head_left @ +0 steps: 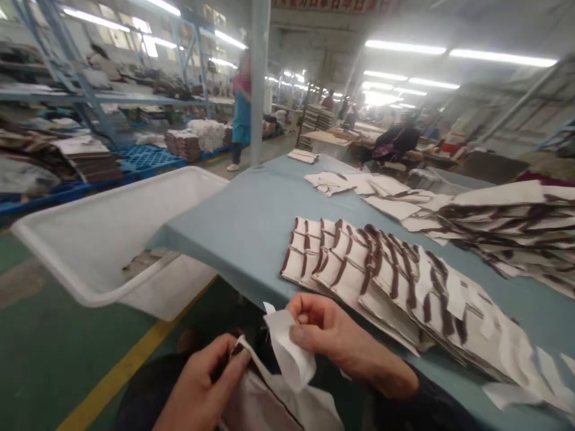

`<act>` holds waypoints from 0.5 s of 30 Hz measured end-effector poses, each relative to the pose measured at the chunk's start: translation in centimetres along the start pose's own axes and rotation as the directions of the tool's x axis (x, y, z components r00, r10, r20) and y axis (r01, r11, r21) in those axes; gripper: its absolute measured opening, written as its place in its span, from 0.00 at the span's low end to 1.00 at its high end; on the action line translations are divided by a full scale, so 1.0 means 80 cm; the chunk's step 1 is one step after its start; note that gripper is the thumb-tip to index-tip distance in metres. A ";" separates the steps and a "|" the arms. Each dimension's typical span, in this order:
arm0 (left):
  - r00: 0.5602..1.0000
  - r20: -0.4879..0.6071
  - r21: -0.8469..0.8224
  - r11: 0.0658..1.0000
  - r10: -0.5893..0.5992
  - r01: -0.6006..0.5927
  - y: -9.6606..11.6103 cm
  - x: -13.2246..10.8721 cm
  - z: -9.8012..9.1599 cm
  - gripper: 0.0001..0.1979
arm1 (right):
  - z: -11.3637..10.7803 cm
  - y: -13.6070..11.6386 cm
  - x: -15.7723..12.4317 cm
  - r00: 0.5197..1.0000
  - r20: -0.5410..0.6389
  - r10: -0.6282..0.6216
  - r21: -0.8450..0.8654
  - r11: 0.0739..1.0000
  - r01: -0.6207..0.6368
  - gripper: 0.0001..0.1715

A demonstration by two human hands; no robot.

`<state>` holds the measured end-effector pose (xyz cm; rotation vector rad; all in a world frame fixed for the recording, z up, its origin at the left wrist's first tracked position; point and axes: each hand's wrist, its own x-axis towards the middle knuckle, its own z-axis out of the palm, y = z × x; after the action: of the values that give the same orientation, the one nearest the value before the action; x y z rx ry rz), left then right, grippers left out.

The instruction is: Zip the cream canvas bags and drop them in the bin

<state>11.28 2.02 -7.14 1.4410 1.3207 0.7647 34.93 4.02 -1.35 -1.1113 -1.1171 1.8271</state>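
Note:
Low in front of me, my left hand (209, 380) pinches the dark-trimmed edge of a pale cloth piece (274, 404), which hangs down over my lap. Between thumb and fingers, my right hand (330, 335) grips a white strip (290, 347) that looks like paper or thin fabric. The strip curls down in front of the cloth piece; whether the two are joined I cannot tell. To the right of my right hand, a fanned row of folded cream cloth pieces (350, 254) with dark brown bands lies along the table edge. White strips lie on several of them.
The blue-grey covered table (233, 224) stretches away ahead. More cream pieces (507, 206) are heaped at its right side. A white plastic tub (94, 239) stands at the left, with some cloth inside. A grey post (260, 84) rises behind the table; a person in blue (241, 114) is beside it.

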 end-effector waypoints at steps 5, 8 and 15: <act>0.990 0.124 -0.177 0.980 -0.065 0.086 -0.010 -0.025 -0.025 0.14 | 0.069 0.044 0.007 0.978 0.114 0.173 -0.092 0.982 -0.163 0.29; 0.986 0.122 -0.220 0.966 -0.111 0.136 -0.018 -0.046 -0.037 0.10 | 0.100 0.059 0.006 0.982 0.057 0.181 -0.142 0.975 -0.172 0.25; 0.987 0.073 -0.247 0.956 -0.141 0.155 -0.023 -0.076 -0.060 0.17 | 0.154 0.083 0.001 0.988 -0.105 0.114 -0.414 0.898 -0.148 0.16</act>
<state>5.03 -2.80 -6.39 1.1397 1.2261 0.7586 22.70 -2.13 -4.30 -1.5252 -1.4647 1.6640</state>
